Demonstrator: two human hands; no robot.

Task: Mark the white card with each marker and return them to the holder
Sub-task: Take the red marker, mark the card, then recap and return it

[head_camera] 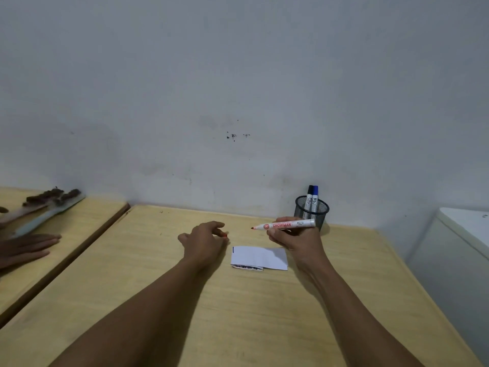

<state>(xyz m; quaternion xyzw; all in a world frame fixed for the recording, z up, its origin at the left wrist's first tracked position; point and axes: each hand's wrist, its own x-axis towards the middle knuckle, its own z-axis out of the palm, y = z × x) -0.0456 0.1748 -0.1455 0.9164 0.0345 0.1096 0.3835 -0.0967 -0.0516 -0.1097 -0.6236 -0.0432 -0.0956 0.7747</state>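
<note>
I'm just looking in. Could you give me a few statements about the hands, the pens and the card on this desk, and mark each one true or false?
1. The right hand holds an uncapped red marker. True.
2. The holder is empty. False: two capped markers, one black and one blue, stand in it.
3. The white card lies flat on the desk between the two hands. True.
4. The marker tip is pressed on the card. False: it is in the air above the desk, pointing towards the left hand.
5. The left hand pins down the card. False: it is beside the card, closed on a small red thing, probably the cap.
</note>
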